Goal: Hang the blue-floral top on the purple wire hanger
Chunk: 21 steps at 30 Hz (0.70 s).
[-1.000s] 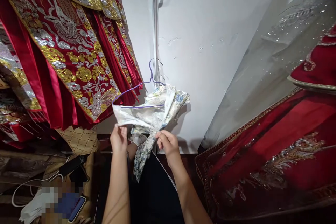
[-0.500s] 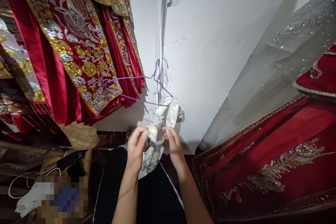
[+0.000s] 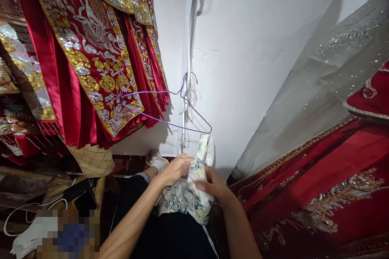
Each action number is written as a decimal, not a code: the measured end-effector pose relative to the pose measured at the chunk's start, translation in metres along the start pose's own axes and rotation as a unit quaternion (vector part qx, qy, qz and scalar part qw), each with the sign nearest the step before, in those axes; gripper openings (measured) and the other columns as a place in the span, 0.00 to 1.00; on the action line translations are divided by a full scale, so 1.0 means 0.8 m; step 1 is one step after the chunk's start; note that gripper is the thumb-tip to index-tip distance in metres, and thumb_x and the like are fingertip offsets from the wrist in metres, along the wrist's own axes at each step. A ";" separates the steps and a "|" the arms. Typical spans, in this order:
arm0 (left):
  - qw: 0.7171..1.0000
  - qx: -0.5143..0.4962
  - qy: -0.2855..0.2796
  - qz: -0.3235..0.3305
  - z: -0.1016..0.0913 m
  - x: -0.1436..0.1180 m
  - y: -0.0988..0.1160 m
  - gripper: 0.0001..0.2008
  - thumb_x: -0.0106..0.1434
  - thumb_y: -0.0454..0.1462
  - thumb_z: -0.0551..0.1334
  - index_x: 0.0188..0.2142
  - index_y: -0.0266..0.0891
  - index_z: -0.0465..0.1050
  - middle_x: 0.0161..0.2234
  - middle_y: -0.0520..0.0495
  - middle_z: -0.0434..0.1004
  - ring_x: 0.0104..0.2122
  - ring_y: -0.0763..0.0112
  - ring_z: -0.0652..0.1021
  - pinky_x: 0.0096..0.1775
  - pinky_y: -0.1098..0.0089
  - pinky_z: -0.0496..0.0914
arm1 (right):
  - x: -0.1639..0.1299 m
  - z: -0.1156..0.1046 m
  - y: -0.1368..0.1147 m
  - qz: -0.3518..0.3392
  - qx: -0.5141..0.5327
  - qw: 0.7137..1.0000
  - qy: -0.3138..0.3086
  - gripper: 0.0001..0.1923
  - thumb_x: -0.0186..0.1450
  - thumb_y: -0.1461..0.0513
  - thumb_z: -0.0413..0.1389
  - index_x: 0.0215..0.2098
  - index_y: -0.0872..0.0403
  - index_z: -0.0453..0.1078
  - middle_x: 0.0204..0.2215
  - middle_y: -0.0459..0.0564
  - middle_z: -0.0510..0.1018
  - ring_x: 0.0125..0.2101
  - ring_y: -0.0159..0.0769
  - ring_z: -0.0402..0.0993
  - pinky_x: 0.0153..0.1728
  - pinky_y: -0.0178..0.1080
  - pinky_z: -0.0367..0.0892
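Below the purple wire hanger point(image 3: 165, 107), a bunched floral garment point(image 3: 194, 194) lies in both hands. The left hand point(image 3: 176, 168) pinches its top fold; the right hand point(image 3: 217, 188) curls its fingers around the bundle.

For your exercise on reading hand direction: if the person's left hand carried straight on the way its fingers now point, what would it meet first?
The left hand points rightward at the bunched floral cloth, which its fingertips already touch. Beyond it probably lies the right hand, though depth is unclear.

Bright, even light; soft shadows on wall point(image 3: 243, 48); wide-angle edge stretch; lower-left patch pixelated.
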<state>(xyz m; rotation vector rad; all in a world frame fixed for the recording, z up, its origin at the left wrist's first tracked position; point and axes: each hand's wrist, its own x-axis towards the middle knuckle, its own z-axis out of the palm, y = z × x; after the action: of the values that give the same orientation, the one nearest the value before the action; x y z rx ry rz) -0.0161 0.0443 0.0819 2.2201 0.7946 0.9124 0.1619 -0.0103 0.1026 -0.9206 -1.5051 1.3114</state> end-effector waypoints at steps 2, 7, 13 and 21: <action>0.997 0.064 -0.046 0.002 0.004 -0.004 -0.019 0.28 0.71 0.55 0.45 0.27 0.41 0.70 0.32 0.45 0.74 0.36 0.60 0.75 0.60 0.53 0.60 | -0.003 -0.022 -0.001 0.029 0.020 0.999 -0.037 0.13 0.48 0.54 0.66 0.27 0.51 0.73 0.24 0.49 0.75 0.26 0.43 0.70 0.28 0.42 0.67; 0.979 0.180 -0.084 -0.053 -0.014 -0.050 -0.052 0.18 0.68 0.49 0.56 0.29 0.41 0.72 0.31 0.46 0.75 0.37 0.60 0.76 0.61 0.54 0.59 | 0.021 -0.070 -0.027 -0.016 -0.021 0.999 0.039 0.09 0.49 0.58 0.63 0.28 0.53 0.73 0.24 0.49 0.76 0.25 0.42 0.71 0.25 0.41 0.65; 0.939 0.269 -0.020 -0.214 -0.118 -0.100 -0.071 0.10 0.65 0.39 0.58 0.33 0.44 0.78 0.37 0.42 0.82 0.45 0.53 0.78 0.60 0.49 0.59 | 0.131 -0.069 -0.059 -0.205 -0.187 0.945 0.175 0.15 0.54 0.62 0.62 0.41 0.53 0.73 0.35 0.50 0.80 0.35 0.42 0.76 0.37 0.40 0.69; 0.927 0.267 0.130 -0.227 -0.197 -0.092 -0.031 0.18 0.69 0.47 0.52 0.50 0.44 0.75 0.59 0.42 0.73 0.60 0.53 0.71 0.61 0.58 0.63 | 0.242 -0.083 0.000 -0.152 -0.275 0.946 0.081 0.13 0.63 0.59 0.51 0.37 0.55 0.76 0.36 0.51 0.82 0.38 0.42 0.75 0.42 0.40 0.67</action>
<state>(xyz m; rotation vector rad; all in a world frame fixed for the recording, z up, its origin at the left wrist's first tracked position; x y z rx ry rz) -0.1856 0.0549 0.1266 2.2049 1.7768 0.8280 0.1653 0.1922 0.1349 -1.0549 -1.8301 0.5805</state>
